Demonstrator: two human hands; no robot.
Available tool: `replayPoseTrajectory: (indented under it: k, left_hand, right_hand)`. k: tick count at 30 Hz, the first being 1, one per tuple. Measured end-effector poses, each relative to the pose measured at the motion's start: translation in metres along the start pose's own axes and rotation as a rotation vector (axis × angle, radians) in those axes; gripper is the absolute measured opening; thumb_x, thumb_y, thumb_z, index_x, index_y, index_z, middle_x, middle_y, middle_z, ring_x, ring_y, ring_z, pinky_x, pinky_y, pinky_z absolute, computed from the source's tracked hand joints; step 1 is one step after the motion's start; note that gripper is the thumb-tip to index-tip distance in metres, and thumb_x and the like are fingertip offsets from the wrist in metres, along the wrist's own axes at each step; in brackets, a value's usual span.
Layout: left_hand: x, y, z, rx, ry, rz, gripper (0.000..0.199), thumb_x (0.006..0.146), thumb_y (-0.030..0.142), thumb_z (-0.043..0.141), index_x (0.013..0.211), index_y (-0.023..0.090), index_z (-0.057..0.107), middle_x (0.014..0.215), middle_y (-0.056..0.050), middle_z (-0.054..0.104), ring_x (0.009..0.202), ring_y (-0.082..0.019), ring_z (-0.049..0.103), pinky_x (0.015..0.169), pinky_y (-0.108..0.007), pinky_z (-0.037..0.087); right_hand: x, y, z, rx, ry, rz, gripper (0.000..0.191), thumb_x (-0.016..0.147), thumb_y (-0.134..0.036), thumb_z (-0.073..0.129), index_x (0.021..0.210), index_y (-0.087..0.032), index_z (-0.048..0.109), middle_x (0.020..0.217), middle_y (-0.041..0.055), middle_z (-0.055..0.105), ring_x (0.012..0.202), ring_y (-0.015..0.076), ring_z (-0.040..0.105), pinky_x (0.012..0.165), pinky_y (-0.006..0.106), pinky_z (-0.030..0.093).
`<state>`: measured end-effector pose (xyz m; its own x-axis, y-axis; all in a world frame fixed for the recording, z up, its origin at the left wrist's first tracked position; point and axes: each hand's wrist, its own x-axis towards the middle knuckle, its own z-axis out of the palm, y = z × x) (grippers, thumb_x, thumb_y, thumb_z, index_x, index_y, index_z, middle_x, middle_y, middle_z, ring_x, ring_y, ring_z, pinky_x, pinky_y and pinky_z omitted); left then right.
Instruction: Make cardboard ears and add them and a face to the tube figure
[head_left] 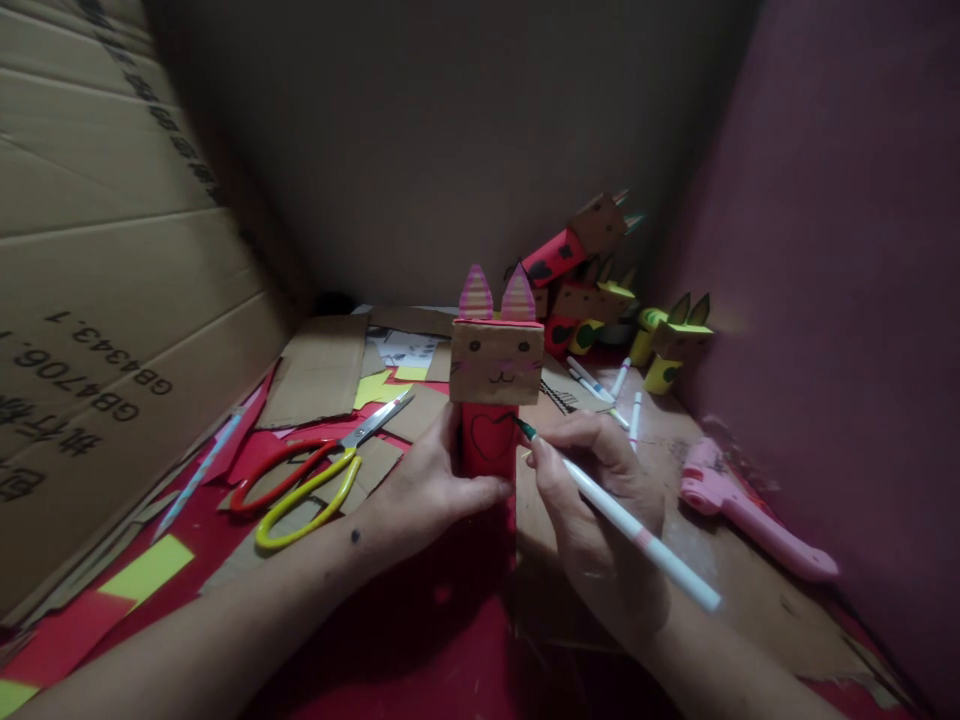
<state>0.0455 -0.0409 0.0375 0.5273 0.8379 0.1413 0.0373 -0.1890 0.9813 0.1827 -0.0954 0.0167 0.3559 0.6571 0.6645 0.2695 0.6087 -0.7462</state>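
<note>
A cardboard animal figure (496, 365) stands upright in the middle, with pink striped ears, a drawn face and a red body bearing a dark heart outline. Wrapped around the lower red body is my left hand (450, 485), its thumb across the front. My right hand (600, 490) grips a white marker (637, 535) between thumb and fingers. The marker's dark green tip touches or nearly touches the heart's upper right edge.
Scissors (349, 450) with red and yellow handles lie open at left among paper and cardboard scraps. Several markers (621, 378) and finished-looking figures (679, 345) are behind at right. A pink glue gun (757, 515) lies at right. A large cardboard panel (112, 300) rises at left.
</note>
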Motion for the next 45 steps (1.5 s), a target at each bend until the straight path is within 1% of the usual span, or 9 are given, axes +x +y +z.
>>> replayPoseTrajectory:
  k: [4,11,14,20,23,27,34,40,45]
  left_hand:
    - [-0.0002,-0.0004,-0.0004,0.012,0.007,0.001,0.044,0.071,0.016,0.076,0.109,0.021,0.052,0.097,-0.001,0.068,0.083,-0.018,0.066,0.068,-0.027,0.057]
    - [-0.0001,-0.0047,-0.0001,-0.006,-0.007,0.031,0.046,0.072,0.018,0.076,0.112,0.021,0.052,0.095,0.000,0.067,0.087,-0.019,0.066,0.071,-0.027,0.056]
    - [-0.0009,-0.0032,-0.0004,-0.004,-0.011,0.022,0.045,0.073,0.018,0.075,0.111,0.021,0.052,0.094,0.000,0.067,0.085,-0.019,0.066,0.070,-0.027,0.056]
    - [-0.0020,0.0000,-0.0007,-0.016,-0.012,0.014,0.042,0.072,0.016,0.075,0.107,0.021,0.051,0.095,0.000,0.067,0.085,-0.018,0.064,0.071,-0.026,0.056]
    - [-0.0011,-0.0009,-0.0008,-0.003,-0.007,0.015,0.043,0.072,0.015,0.074,0.107,0.021,0.051,0.093,0.000,0.066,0.083,-0.017,0.063,0.070,-0.026,0.055]
    - [-0.0003,-0.0024,-0.0004,0.010,0.004,0.028,0.039,0.072,0.016,0.072,0.105,0.021,0.051,0.093,-0.001,0.065,0.082,-0.018,0.063,0.070,-0.028,0.055]
    - [-0.0007,-0.0015,0.0002,0.007,-0.017,0.017,0.043,0.072,0.016,0.071,0.109,0.022,0.051,0.095,-0.002,0.066,0.083,-0.021,0.064,0.069,-0.030,0.055]
    - [-0.0004,-0.0001,-0.0001,0.007,0.003,0.016,0.041,0.071,0.017,0.071,0.107,0.020,0.051,0.096,-0.002,0.065,0.086,-0.021,0.064,0.073,-0.031,0.055]
    - [-0.0002,0.0003,0.0001,0.010,-0.014,0.012,0.046,0.071,0.017,0.073,0.111,0.021,0.051,0.098,-0.003,0.067,0.089,-0.022,0.066,0.073,-0.030,0.056]
  right_hand:
    - [-0.0006,0.0010,-0.0009,-0.002,-0.011,0.020,0.013,0.084,-0.011,0.060,0.082,-0.023,0.058,0.079,-0.0045,0.056,0.067,0.0082,0.053,0.050,0.018,0.040]
    - [-0.0003,0.0009,-0.0012,0.014,-0.038,-0.065,0.018,0.085,-0.007,0.059,0.084,-0.024,0.058,0.075,-0.0071,0.053,0.066,0.0064,0.052,0.059,0.017,0.044]
    - [-0.0018,0.0004,-0.0015,0.020,-0.051,-0.056,0.018,0.085,-0.007,0.059,0.087,-0.025,0.059,0.077,-0.0066,0.054,0.071,0.0072,0.054,0.063,0.018,0.046]
    - [-0.0032,-0.0003,-0.0013,0.005,0.001,-0.009,0.016,0.084,-0.008,0.059,0.084,-0.024,0.059,0.080,-0.0056,0.056,0.071,0.0082,0.054,0.060,0.019,0.045]
    - [-0.0037,0.0001,-0.0019,0.019,-0.028,-0.040,0.017,0.085,-0.008,0.059,0.087,-0.025,0.058,0.078,-0.0058,0.054,0.071,0.0087,0.053,0.061,0.021,0.045]
    - [-0.0042,-0.0012,-0.0024,0.045,-0.105,0.000,0.016,0.087,-0.008,0.058,0.088,-0.025,0.058,0.079,-0.0049,0.053,0.070,0.0097,0.052,0.062,0.023,0.044]
    - [-0.0032,-0.0014,-0.0002,0.020,-0.039,-0.021,0.016,0.086,-0.009,0.059,0.086,-0.025,0.058,0.082,-0.0041,0.054,0.073,0.0100,0.053,0.057,0.021,0.043]
    - [-0.0022,0.0010,-0.0015,0.041,-0.118,-0.011,0.016,0.087,-0.008,0.058,0.089,-0.024,0.058,0.079,-0.0047,0.054,0.070,0.0095,0.053,0.062,0.023,0.045]
    - [-0.0017,-0.0008,-0.0001,0.020,-0.019,-0.014,0.015,0.086,-0.009,0.059,0.084,-0.024,0.058,0.075,-0.0048,0.053,0.065,0.0097,0.053,0.053,0.022,0.042]
